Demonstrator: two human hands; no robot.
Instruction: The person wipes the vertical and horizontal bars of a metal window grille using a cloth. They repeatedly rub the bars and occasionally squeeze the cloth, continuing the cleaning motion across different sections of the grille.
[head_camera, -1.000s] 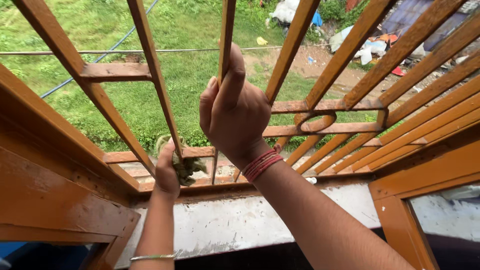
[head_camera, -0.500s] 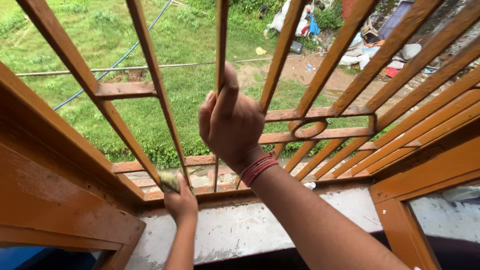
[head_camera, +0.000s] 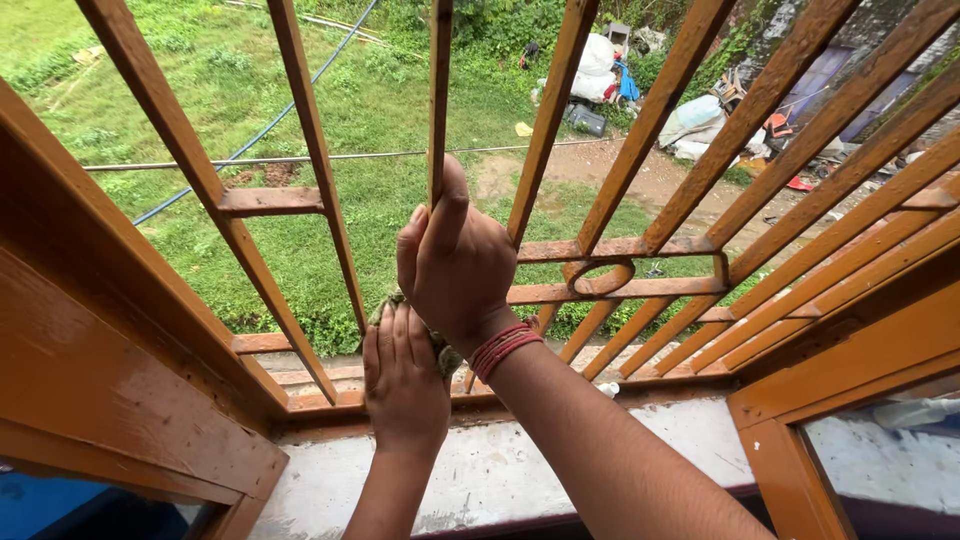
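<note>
Bare forearms, red thread bands (head_camera: 505, 349) around the right wrist.

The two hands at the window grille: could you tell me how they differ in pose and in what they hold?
The right hand is wrapped around an upright grille bar, thumb up; the left hand sits lower, fingers pressed flat on a greenish cloth. The right wrist wears red bands; the left shows none. Both are bare, at the orange grille.
</note>
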